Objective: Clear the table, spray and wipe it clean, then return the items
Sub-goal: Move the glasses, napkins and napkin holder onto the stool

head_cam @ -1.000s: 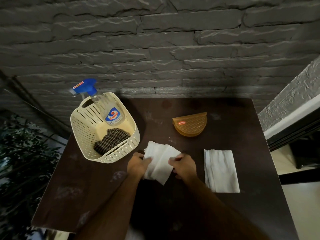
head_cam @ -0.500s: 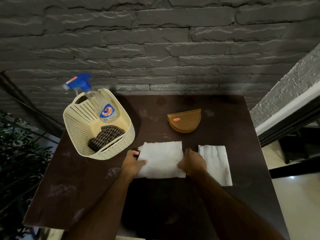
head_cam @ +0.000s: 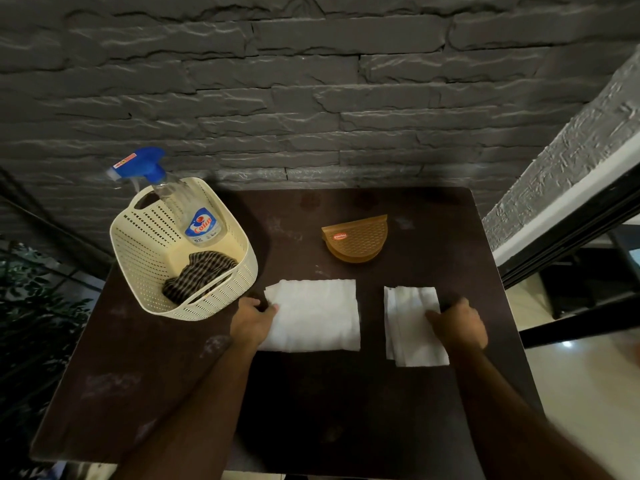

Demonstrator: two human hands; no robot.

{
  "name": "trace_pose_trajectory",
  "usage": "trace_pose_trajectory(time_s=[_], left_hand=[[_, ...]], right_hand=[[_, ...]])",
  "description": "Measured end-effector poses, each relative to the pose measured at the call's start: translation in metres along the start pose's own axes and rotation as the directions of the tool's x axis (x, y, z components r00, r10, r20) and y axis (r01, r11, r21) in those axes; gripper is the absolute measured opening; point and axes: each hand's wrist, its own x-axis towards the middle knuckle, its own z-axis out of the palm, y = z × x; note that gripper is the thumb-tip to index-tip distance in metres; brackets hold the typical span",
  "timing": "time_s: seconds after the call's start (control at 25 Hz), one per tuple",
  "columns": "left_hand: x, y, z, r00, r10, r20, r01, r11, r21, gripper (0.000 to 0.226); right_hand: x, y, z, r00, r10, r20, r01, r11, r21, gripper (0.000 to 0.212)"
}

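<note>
My L hand (head_cam: 254, 322) pinches the left edge of the wide white napkin (head_cam: 313, 315) lying flat on the dark table (head_cam: 329, 410); R hand (head_cam: 457, 323) rests on the folded napkin stack (head_cam: 412, 327), fingers curled at its right edge — grip unclear. Farther back: orange napkin holder (head_cam: 355, 239), and left of it a cream basket (head_cam: 194, 299) w/ spray bottle (head_cam: 194, 216) & striped cloth (head_cam: 201, 275) inside.

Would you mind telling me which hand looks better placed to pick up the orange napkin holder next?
Probably the right hand: the napkin holder lies nearer it, and the left hand grips the wide napkin.
</note>
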Motion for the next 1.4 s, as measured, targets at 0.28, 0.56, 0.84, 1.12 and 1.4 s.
trace_pose_trajectory(time_s=[0.28, 0.56, 0.84, 1.12, 1.4], left_hand=[[0.005, 0.005, 0.000, 0.992, -0.064, 0.110, 0.074, 0.993, -0.093, 0.057], [-0.002, 0.003, -0.006, 0.999, 0.015, 0.048, -0.015, 1.000, 0.010, 0.047], [-0.004, 0.003, -0.008, 0.992, 0.128, 0.000, -0.128, 0.992, 0.010, 0.013], [-0.001, -0.002, -0.010, 0.981, 0.196, -0.011, -0.195, 0.979, 0.053, 0.017], [-0.002, -0.001, -0.011, 0.972, 0.234, -0.016, -0.231, 0.967, 0.109, 0.020]], right_hand=[[-0.004, -0.020, 0.000, 0.986, 0.012, 0.167, -0.058, 0.961, 0.269, 0.028], [-0.052, -0.102, -0.006, 0.851, -0.396, 0.344, 0.102, 0.768, 0.632, 0.028], [-0.073, -0.122, 0.073, 0.828, -0.191, 0.527, -0.175, 0.805, 0.567, 0.021], [-0.060, -0.125, 0.083, 0.911, -0.216, 0.350, 0.067, 0.917, 0.393, 0.039], [-0.050, -0.116, 0.080, 0.923, -0.217, 0.319, 0.120, 0.947, 0.299, 0.040]])
